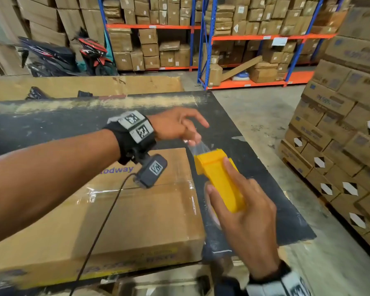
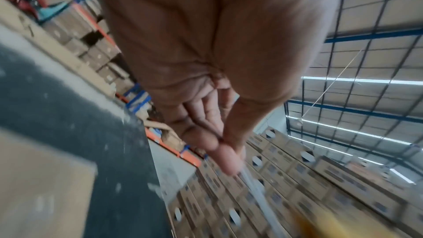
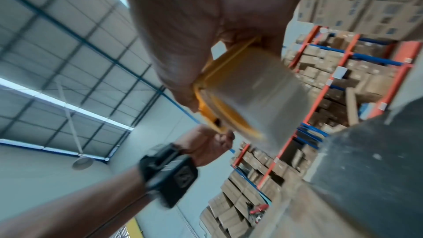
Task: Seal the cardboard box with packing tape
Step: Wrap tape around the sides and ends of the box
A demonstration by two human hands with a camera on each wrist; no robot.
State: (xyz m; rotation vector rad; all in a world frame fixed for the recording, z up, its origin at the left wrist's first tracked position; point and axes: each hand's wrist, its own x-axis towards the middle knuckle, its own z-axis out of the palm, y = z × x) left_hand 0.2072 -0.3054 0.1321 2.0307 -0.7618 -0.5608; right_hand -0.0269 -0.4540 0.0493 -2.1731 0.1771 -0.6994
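Head view: right hand grips yellow dispenser, left hand pinches tape beside box.

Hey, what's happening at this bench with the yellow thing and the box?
A person is taping up a cardboard box on a dark worktable. The right hand grips a yellow tape dispenser, held off the box's right side, while the left hand pinches the free end of the clear tape and draws it out. Clear tape already lies across the box's top seam.
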